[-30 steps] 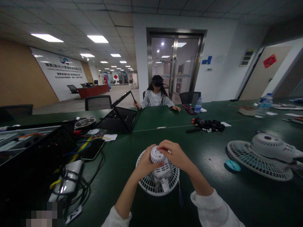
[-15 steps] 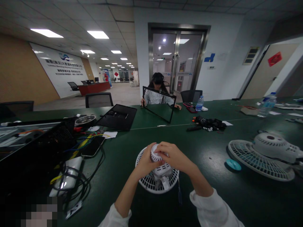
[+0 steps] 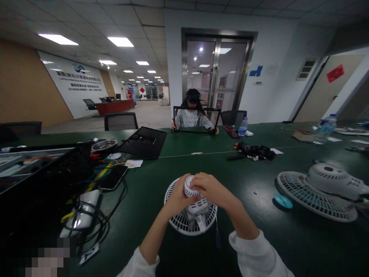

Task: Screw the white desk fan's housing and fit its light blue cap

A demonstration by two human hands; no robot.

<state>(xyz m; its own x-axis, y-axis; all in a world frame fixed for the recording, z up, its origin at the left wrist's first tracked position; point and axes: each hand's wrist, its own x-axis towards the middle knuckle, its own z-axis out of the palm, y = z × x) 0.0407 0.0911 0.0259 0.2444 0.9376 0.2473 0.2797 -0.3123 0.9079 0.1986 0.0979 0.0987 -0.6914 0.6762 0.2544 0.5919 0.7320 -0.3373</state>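
A small white fan (image 3: 198, 207) lies face down on its round grille (image 3: 180, 227) in front of me, its motor housing pointing up. My left hand (image 3: 179, 198) is wrapped round the left side of the housing, thumb across it. From the right, my right hand (image 3: 211, 188) curls its fingers over the top of the same housing. The fingertips partly hide the housing's upper end. A screwdriver (image 3: 218, 238) with a dark blue handle lies on the table just right of the grille.
On the green table (image 3: 161, 173), a larger fan (image 3: 319, 196) and a turquoise cap (image 3: 282, 201) lie right. Left are a black computer case (image 3: 57, 181), tangled cables (image 3: 100, 219) and a phone (image 3: 113, 177). Across sits a person (image 3: 191, 115) holding a black frame (image 3: 196, 108). Water bottles (image 3: 243, 127) stand beyond.
Both my hands keep their hold on the fan housing, nearly unmoved. Across the table, the person has levelled the black frame, which was tilted down to the right.
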